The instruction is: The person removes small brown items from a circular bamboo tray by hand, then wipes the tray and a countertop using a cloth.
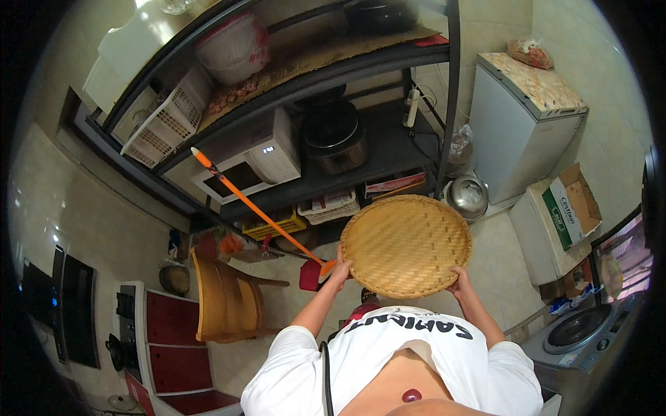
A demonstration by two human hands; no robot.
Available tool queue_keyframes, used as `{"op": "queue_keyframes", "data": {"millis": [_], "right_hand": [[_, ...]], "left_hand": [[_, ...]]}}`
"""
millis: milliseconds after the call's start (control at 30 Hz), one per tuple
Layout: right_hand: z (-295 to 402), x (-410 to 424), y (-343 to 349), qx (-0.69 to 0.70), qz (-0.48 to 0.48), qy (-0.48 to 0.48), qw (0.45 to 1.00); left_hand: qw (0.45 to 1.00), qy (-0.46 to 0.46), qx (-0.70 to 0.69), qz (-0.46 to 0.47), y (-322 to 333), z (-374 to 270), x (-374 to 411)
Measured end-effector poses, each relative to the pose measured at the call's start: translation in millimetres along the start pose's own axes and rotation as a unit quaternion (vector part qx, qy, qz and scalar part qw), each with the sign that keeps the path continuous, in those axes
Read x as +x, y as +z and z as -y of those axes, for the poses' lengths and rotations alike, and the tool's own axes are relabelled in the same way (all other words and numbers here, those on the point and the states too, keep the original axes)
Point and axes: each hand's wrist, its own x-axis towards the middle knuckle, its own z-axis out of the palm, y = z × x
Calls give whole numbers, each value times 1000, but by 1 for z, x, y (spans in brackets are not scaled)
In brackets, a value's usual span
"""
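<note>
A round woven bamboo tray (pixel 406 244) is held out before me at about waist height, its inner side facing up. My left hand (pixel 341 273) grips the rim at its lower left. At the lower right, my right hand (pixel 459 280) has the rim between thumb and fingers. Nothing lies on the woven surface. Just left of my left hand, an orange-handled broom (pixel 265 216) leans towards the rack, beside a red dustpan (pixel 310 274) on the floor.
A black metal rack (pixel 291 88) ahead holds a microwave (pixel 255 164), a cooker (pixel 335 138) and baskets. A wooden chair (pixel 229 301) stands left. Towards the right are a metal pot (pixel 467 197), a chest freezer (pixel 520 130), an open carton (pixel 572 208) and a washing machine (pixel 577 333).
</note>
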Motion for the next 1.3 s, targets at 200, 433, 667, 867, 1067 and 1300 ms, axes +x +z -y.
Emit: {"op": "queue_keyframes", "data": {"millis": [200,433,667,867,1067,1300], "right_hand": [[18,-35,-7,9,-35,-80,996],[44,-89,24,47,-11,-177,983],[30,-110,30,86,-31,-199,976],[29,-131,42,126,-52,-255,957],[26,-142,50,138,-100,-283,944],[14,-158,71,166,-184,-324,913]], "left_hand": [[896,186,402,-25,20,-25,24],[720,379,576,84,83,-85,64],[677,360,641,39,158,-92,100],[568,484,604,280,189,-104,62],[620,568,462,282,208,-122,82],[675,589,357,266,232,-122,100]]}}
